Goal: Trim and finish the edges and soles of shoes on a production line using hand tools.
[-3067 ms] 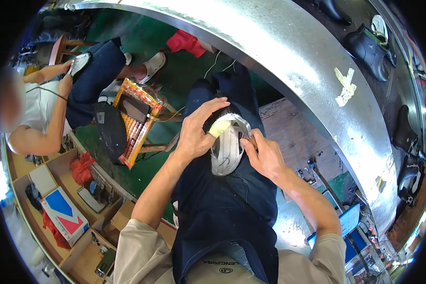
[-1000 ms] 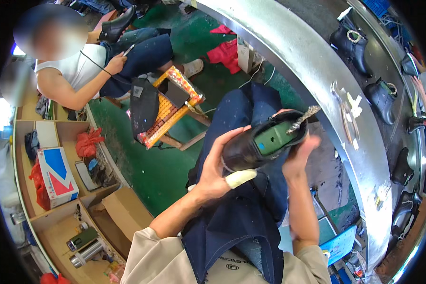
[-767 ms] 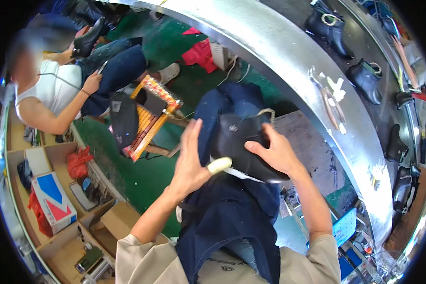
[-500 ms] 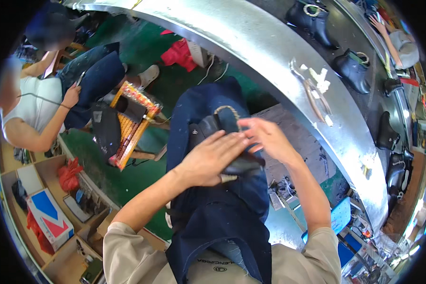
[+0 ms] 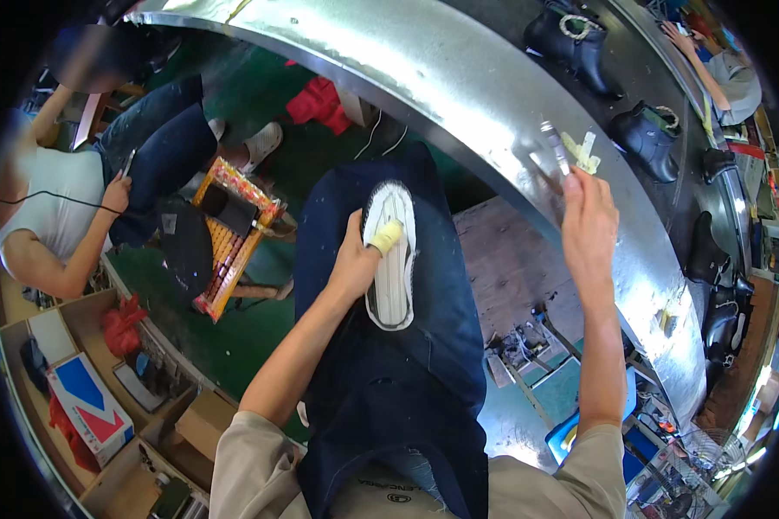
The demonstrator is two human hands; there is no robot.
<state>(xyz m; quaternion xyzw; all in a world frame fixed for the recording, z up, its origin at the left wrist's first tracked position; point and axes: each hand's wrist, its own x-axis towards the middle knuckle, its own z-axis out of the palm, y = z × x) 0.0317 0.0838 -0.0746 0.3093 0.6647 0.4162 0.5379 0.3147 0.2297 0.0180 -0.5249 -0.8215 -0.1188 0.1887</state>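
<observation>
- The shoe (image 5: 391,259) lies sole-up on your lap, on the dark blue apron (image 5: 389,372), its pale ribbed sole facing you and the toe pointing away from you.
- Your left hand (image 5: 355,259) is curled against the shoe's left edge, pinning it to your thigh; a yellow guard on the thumb (image 5: 388,236) rests on the sole.
- Your right hand (image 5: 587,227) is stretched out to the curved metal conveyor rim (image 5: 459,78), fingers bent and nearly closed at a thin metal tool (image 5: 552,149) and some pale yellow scraps (image 5: 583,152); you cannot tell from here whether the fingers actually grip either.
- Half a second ago both hands were together on the shoe, which showed its dark upper; now it is turned over and your right hand has gone to the rim.
- Beyond the rim, black boots stand on the belt: one (image 5: 571,39) near the top, another (image 5: 642,143) just right of the scraps, more down the right side.
- Between your knee and the rim lies a worn wooden board (image 5: 511,259), with small metal parts (image 5: 519,346) at its near end.
- To your left, a yellow-and-red slatted stool (image 5: 234,233) stands on the green floor (image 5: 234,346), with a dark piece laid on it.
- A seated co-worker (image 5: 69,199) in a white top and jeans is further left, holding a thin tool.
- A red cloth (image 5: 320,99) lies on the floor under the rim.
- A red, white and blue rectangular box (image 5: 91,406) sits in the wooden shelving at lower left, beside a red bag (image 5: 123,327).
</observation>
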